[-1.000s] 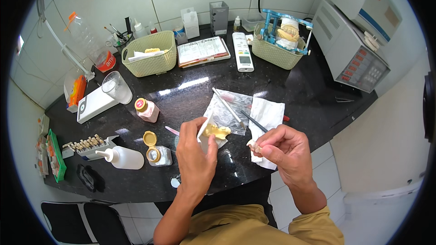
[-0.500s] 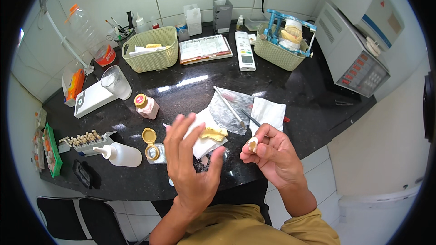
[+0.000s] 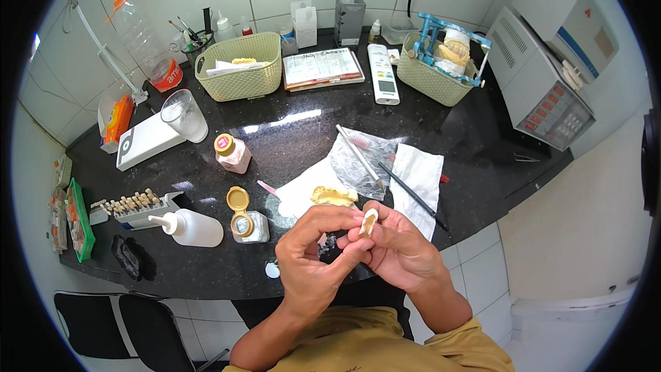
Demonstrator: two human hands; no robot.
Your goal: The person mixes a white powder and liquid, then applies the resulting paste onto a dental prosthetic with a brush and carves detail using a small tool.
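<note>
From my remote seat, head view only: the small whitish piece (image 3: 369, 222), tan inside, sits up between both hands, above the near edge of the black counter (image 3: 289, 139); right hand (image 3: 406, 256) has it pinched, thumb and fingers closed with little gap; left hand (image 3: 311, 253) meets it from the other side, index and thumb slightly parted; I cannot tell whether those tips grip or merely touch, since they overlap the right's fingers; the piece's back and lower end are hidden from me.

Just beyond the hands, a yellow dental model (image 3: 334, 196) lies on white paper (image 3: 295, 187), its near edge close to the knuckles; pinkish crumbs show only in slivers between fingers, too small to name; a dark brush-like tool (image 3: 414, 198) lies across the white cloth (image 3: 421, 165), its tip hard to make out; a pale-handled tool (image 3: 359, 157) crosses the crumpled clear bag (image 3: 344, 171), contents blurred by glare; the fisheye rim cuts off the boxy machine (image 3: 530, 72) at upper right.
</note>
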